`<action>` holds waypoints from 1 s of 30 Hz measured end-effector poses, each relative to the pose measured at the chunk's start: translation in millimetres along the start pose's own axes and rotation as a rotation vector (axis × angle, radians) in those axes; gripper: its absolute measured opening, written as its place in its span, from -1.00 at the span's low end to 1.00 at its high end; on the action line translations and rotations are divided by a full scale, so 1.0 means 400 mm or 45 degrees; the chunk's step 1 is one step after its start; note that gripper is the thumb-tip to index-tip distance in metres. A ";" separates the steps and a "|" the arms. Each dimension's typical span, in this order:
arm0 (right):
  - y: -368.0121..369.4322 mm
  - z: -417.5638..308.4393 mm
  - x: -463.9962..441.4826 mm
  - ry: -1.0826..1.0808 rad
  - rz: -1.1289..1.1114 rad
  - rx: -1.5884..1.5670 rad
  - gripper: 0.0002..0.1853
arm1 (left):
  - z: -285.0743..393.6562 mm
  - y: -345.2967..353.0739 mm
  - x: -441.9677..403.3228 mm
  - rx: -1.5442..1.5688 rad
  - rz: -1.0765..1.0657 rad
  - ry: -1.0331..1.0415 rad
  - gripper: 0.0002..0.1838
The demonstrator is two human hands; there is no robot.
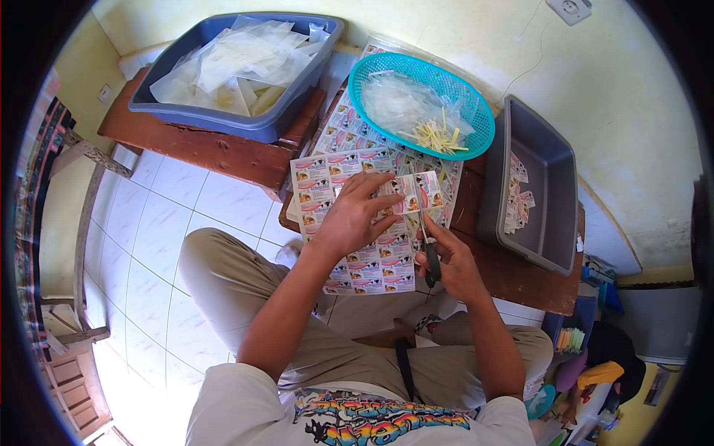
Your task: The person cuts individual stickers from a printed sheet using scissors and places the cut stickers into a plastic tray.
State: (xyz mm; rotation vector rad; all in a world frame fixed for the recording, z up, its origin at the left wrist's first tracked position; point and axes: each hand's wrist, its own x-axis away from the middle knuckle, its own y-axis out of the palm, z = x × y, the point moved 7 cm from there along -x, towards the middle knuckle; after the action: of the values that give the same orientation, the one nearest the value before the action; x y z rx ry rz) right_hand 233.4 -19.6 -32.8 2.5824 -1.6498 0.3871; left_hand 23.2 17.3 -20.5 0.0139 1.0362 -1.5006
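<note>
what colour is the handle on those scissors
The scissors' handle is black; the head view shows it best.

Label sheet [372,256] partly hidden (left hand [360,208] over it); print [396,254] illegible.

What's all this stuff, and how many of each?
Scissors: one, black-handled, centre
Label sheets: several, multicoloured, centre
Label strip: one, multicoloured, by scissors
Basket: one, turquoise, top
Plastic bags: many, clear, in basket
Thin strips: many, yellow, in basket
Blue tub: one, blue-grey, top left
Plastic pieces: many, whitish, in blue tub
Grey tub: one, grey, right
Cut labels: several, multicoloured, in grey tub
Bench wood: uncounted, red-brown, under tubs
Wall fittings: two, white, upper half
Floor tiles: many, white, left
Other person: one, black and yellow clothing, lower right
Left hand: one, bare, on label sheets
Right hand: one, bare, holding scissors
Legs: two, beige trousers, below
</note>
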 end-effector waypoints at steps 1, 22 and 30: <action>0.000 0.001 -0.001 -0.003 0.002 0.000 -0.14 | 0.000 0.000 0.000 0.003 -0.001 -0.001 -0.59; -0.004 -0.001 0.003 0.032 -0.003 -0.057 -0.14 | 0.002 0.002 0.004 0.013 -0.033 -0.014 -0.61; -0.006 -0.004 -0.001 0.047 0.015 -0.050 -0.16 | 0.005 0.006 0.004 0.022 -0.057 -0.023 -0.61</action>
State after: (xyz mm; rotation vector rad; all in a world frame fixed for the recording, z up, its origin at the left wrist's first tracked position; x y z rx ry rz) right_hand 235.4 -18.0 -31.2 2.5235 -1.6443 0.3963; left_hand 25.7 15.0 -21.5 -0.0108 1.0150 -1.5479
